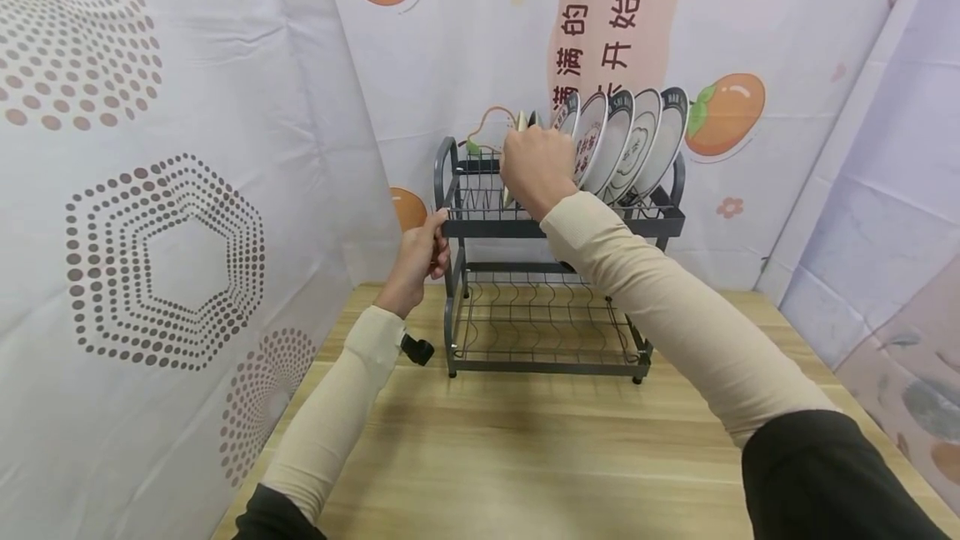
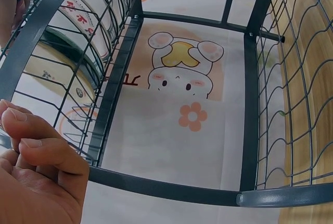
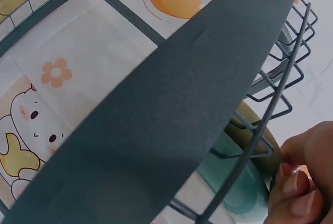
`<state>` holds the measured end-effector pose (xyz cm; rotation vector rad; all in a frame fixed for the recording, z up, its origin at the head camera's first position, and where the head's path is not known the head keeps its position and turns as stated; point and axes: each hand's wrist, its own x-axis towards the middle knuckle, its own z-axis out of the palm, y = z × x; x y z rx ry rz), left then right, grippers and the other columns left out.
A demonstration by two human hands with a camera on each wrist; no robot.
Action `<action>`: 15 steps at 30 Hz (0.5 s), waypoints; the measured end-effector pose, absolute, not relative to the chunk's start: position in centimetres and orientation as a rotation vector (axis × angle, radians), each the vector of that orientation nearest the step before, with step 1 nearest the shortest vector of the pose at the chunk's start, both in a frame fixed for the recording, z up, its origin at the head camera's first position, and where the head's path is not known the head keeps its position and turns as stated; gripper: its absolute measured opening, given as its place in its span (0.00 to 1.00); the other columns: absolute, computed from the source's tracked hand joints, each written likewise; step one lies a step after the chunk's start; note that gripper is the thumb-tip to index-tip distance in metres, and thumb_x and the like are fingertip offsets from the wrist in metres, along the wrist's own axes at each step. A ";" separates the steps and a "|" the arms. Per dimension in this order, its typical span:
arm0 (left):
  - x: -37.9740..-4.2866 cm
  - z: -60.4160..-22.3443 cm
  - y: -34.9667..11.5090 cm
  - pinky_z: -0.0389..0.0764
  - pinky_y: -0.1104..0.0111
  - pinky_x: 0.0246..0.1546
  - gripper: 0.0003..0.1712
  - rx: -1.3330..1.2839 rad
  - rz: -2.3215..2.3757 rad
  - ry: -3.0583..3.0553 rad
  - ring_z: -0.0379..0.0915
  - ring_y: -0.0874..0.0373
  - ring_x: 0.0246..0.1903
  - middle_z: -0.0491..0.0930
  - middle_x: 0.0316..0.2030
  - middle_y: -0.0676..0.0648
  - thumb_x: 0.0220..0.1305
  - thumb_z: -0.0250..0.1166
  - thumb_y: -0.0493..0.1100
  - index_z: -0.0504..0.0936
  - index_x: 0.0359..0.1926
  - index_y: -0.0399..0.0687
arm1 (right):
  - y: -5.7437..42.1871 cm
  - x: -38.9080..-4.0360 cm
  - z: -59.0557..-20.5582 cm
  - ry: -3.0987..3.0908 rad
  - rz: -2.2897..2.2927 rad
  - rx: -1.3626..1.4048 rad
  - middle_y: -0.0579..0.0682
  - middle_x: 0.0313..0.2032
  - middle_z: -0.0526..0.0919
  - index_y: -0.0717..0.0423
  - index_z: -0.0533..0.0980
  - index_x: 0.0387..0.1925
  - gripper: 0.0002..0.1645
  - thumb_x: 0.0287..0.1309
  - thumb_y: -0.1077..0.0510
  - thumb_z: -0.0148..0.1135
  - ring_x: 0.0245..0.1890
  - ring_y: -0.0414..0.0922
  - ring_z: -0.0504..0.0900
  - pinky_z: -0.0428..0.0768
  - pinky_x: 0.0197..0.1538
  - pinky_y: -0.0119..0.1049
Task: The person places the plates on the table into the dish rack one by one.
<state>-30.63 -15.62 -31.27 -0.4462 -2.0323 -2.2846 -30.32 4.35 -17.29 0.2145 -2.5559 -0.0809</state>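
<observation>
A dark grey two-tier dish rack (image 1: 480, 228) stands on the table. My left hand (image 1: 420, 261) holds the front left corner of its upper tier, thumb against the frame and fingers curled. In the left wrist view, that hand (image 2: 47, 166) is beside the tier's wire side. Over the upper tier, my right hand (image 1: 538, 167) pinches a cream plate (image 2: 49, 81) standing on edge among the wires. The right wrist view shows the fingers (image 3: 296, 182) at this plate's rim (image 3: 263, 138). Right beside it stands a green plate (image 3: 234, 182), mostly hidden from the head view by my hand.
Several white patterned plates (image 1: 637, 144) stand on edge in the right part of the upper tier. The lower tier (image 1: 543, 323) is a wavy wire shelf. Printed curtains (image 1: 465, 40) hang behind and beside the wooden table (image 1: 525, 448).
</observation>
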 end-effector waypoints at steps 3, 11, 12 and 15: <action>-30.6 -31.2 -15.6 0.64 0.72 0.13 0.33 -0.457 -2.280 -2.042 0.59 0.61 0.11 0.68 0.14 0.51 0.70 0.61 0.67 0.69 0.22 0.46 | 4.8 -29.8 -17.3 -2.527 -0.043 0.227 0.50 0.19 0.74 0.51 0.70 0.20 0.24 0.76 0.53 0.43 0.21 0.48 0.73 0.75 0.24 0.43; -30.3 -31.3 -16.5 0.63 0.73 0.14 0.35 -0.416 -2.218 -2.081 0.60 0.63 0.11 0.68 0.14 0.52 0.69 0.60 0.71 0.68 0.22 0.47 | 7.4 -26.2 -19.1 -2.412 0.247 0.351 0.49 0.17 0.70 0.51 0.68 0.23 0.26 0.79 0.45 0.40 0.18 0.49 0.71 0.71 0.22 0.44; -30.1 -31.3 -16.7 0.63 0.73 0.14 0.35 -0.425 -2.204 -2.083 0.60 0.62 0.11 0.67 0.14 0.52 0.69 0.59 0.71 0.68 0.23 0.46 | 8.0 -25.6 -19.5 -2.405 0.269 0.370 0.48 0.17 0.71 0.50 0.68 0.24 0.25 0.78 0.45 0.41 0.18 0.49 0.71 0.71 0.22 0.45; -29.3 -31.5 -17.5 0.63 0.72 0.14 0.35 -0.448 -2.148 -2.089 0.60 0.62 0.12 0.68 0.15 0.51 0.71 0.57 0.70 0.69 0.23 0.45 | 9.6 -23.8 -21.0 -2.416 0.288 0.427 0.47 0.16 0.71 0.49 0.68 0.23 0.25 0.77 0.44 0.44 0.17 0.48 0.71 0.70 0.20 0.44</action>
